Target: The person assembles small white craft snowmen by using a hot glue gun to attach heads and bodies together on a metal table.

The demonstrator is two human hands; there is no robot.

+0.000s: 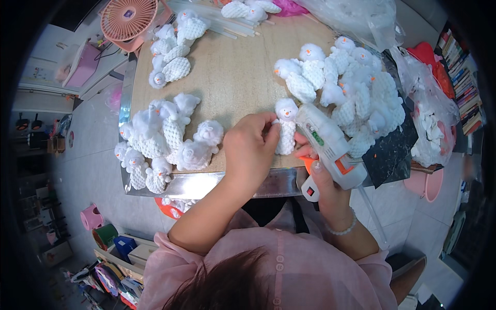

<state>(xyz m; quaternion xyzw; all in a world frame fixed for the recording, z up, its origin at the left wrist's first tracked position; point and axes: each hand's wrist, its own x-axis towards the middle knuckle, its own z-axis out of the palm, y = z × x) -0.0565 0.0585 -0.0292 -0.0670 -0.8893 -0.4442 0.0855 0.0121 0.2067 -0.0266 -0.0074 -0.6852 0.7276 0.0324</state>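
My left hand (pixel 248 144) pinches the left side of a small white plush snowman (pixel 285 124) that stands out at the middle of the table, its orange-nosed face up. My right hand (pixel 325 183) is wrapped round a white hot glue gun (pixel 330 147) with an orange trigger; its front end is beside the snowman's right side, and whether they touch is unclear. A long clear glue stick (pixel 374 217) sticks out of the gun's back. Piles of similar plush snowmen lie at the right (pixel 356 98), lower left (pixel 165 129) and upper left (pixel 175 51).
The table (pixel 232 77) has a metal edge. Loose glue sticks (pixel 227 28), a pink fan (pixel 126 18) and plastic bags (pixel 351 15) sit along its far side. A black sheet (pixel 392 160) is at the right corner, beside a bag (pixel 434 124). A pink bucket (pixel 429 186) stands below.
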